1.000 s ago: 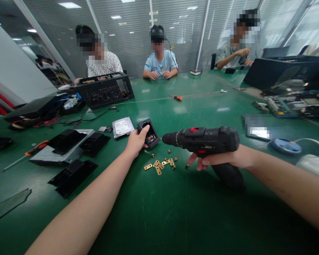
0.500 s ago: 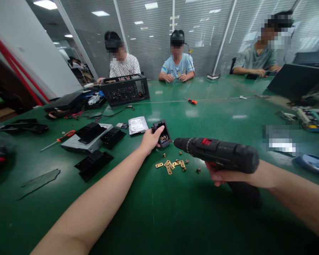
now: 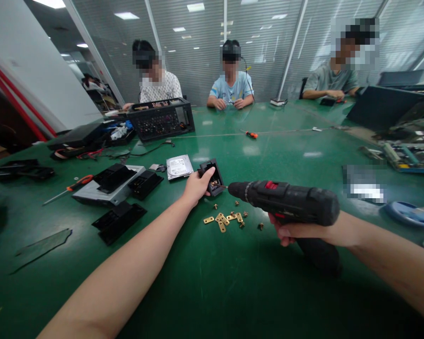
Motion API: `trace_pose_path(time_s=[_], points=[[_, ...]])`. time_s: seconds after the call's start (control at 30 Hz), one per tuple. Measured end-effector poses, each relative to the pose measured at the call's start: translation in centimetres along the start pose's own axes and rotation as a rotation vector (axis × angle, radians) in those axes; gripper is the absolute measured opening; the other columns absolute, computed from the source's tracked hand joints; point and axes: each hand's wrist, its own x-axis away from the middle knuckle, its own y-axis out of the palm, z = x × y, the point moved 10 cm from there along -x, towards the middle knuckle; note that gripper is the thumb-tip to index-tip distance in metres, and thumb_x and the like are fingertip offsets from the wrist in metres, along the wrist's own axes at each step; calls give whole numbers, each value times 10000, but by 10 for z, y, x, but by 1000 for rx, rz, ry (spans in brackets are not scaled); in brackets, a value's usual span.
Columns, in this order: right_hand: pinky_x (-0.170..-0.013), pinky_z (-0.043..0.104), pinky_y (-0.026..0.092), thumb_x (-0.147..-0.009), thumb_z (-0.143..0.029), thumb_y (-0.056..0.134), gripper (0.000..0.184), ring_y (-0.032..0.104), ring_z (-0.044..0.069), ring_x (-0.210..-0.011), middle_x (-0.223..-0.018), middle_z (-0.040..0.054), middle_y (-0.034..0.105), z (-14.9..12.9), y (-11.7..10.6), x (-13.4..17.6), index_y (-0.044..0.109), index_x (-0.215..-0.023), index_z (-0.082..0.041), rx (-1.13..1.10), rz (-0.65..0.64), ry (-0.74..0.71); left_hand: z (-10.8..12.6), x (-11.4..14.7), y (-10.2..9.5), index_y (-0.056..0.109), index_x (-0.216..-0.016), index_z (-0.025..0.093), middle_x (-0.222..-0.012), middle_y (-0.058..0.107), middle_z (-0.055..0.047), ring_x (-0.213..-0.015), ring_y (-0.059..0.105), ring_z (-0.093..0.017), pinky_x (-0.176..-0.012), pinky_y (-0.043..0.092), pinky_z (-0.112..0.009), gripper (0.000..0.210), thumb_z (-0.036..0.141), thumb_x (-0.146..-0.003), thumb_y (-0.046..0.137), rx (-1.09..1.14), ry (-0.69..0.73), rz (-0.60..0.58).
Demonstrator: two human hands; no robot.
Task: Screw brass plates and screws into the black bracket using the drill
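Note:
My left hand (image 3: 198, 185) grips a small black plastic box (image 3: 217, 189) by its left side, thumb over the rim. Brassy bits show inside the box; their exact kind is too small to tell. In my right hand (image 3: 286, 231) is a black cordless drill (image 3: 286, 200), my fingers wrapped round its handle. Its bit points left and meets or nearly meets the box's right side; contact cannot be made out. Just below the box lie several flat brass plates (image 3: 222, 226) with holes and several loose brass screws (image 3: 260, 226).
Left of my arm are a hard drive (image 3: 179, 167), a silver drive case (image 3: 92, 193), black plastic brackets (image 3: 118, 221) and an orange-handled screwdriver (image 3: 79, 182). A computer case (image 3: 160, 120) stands farther back. Another screwdriver (image 3: 250, 134) lies mid-table. Three people sit opposite.
The whole scene has shifted slightly left as my head turned a little right. Both hands keep their hold, and the drill stays at the box's side.

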Motion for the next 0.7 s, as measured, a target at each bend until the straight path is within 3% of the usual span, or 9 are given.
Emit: trace_pose_path(time_s=[0.07,0.13,0.4,0.7], points=[[-611,308,666,-806,-298,863,438,766,200,-694,-880,19,702,7,-2,0,674,-1188,-193,19,-10,20,-1,0,-1,713,-979,132,-777,723,-83,-550,677,-169,-375,491,-203,504,617,-857,654,-3,-2,9],[-612,306,655,-809,-326,860,393,768,211,-713,-877,29,697,11,-3,0,671,-1117,-171,26,-21,43,-1,1,-2,711,-960,129,-768,716,-81,-542,673,-170,-371,494,-210,502,616,-852,656,-6,1,21],[-655,329,645,-831,-338,831,346,761,215,-741,-891,51,693,7,2,-1,658,-1066,-151,70,-86,45,3,2,-2,709,-951,138,-753,711,-74,-550,675,-186,-354,500,-227,508,630,-838,653,-14,32,33],[-610,300,651,-808,-300,841,423,750,185,-678,-913,36,690,7,0,-3,675,-1180,-186,27,-56,-8,3,2,-2,712,-958,145,-760,717,-70,-545,667,-172,-362,497,-215,518,640,-819,654,-11,12,36]])
